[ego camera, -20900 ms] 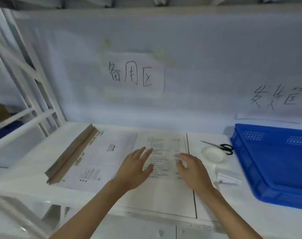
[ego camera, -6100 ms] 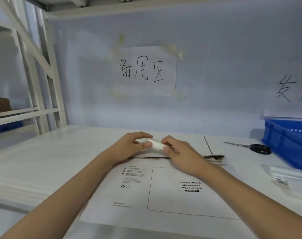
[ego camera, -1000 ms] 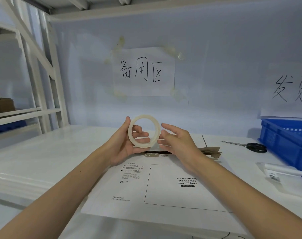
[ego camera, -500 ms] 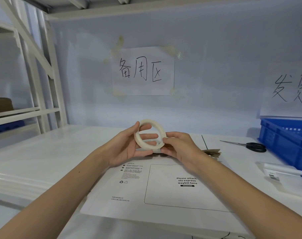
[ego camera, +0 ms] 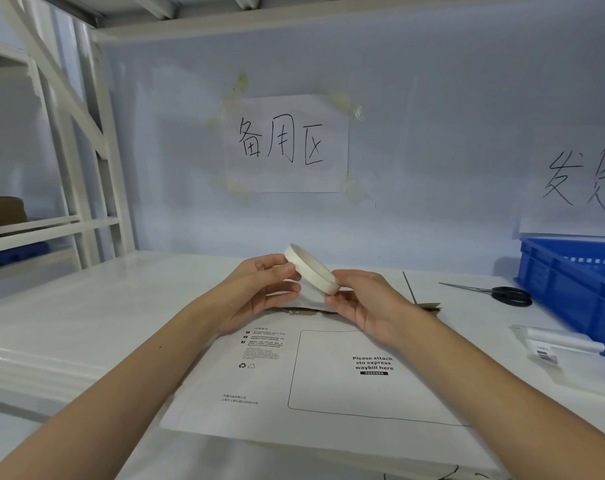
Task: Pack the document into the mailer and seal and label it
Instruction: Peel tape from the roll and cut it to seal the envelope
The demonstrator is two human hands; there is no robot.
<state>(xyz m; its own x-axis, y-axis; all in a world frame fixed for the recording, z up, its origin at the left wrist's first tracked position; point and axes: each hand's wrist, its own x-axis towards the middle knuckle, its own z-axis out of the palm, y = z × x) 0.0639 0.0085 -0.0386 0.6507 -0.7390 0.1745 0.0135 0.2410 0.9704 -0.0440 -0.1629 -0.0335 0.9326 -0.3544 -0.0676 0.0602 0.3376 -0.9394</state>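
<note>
The roll of tape [ego camera: 311,268] is now turned nearly edge-on to the camera, where half a second ago its open ring faced the lens. The left hand [ego camera: 259,292] pinches its far rim between thumb and fingertips, and the right hand [ego camera: 363,299] pinches the near rim, so both hands are closed on the roll and hold it in the air above the top edge of the mailer [ego camera: 315,372]. My reading is that the person is rotating the roll to hunt for the loose end of the tape (no free end shows from here), which would put the task at the sealing step.

The mailer lies flat on the white table [ego camera: 86,323], printed face up, its waybill box bare, so labelling is not yet done. The document is not visible and is presumably inside. At the mailer's top edge the brown flap [ego camera: 429,306] looks crumpled and not stuck down.

To the right, well apart from the hands, lie scissors [ego camera: 495,292], and nearer the camera a small white label sheet with a barcode [ego camera: 550,344] just beside the blue crate [ego camera: 571,285]. Handwritten signs [ego camera: 287,143] hang on the back wall. Nothing lies between the hands and the flap; the only hold-up I can judge is finding the tape's end.
</note>
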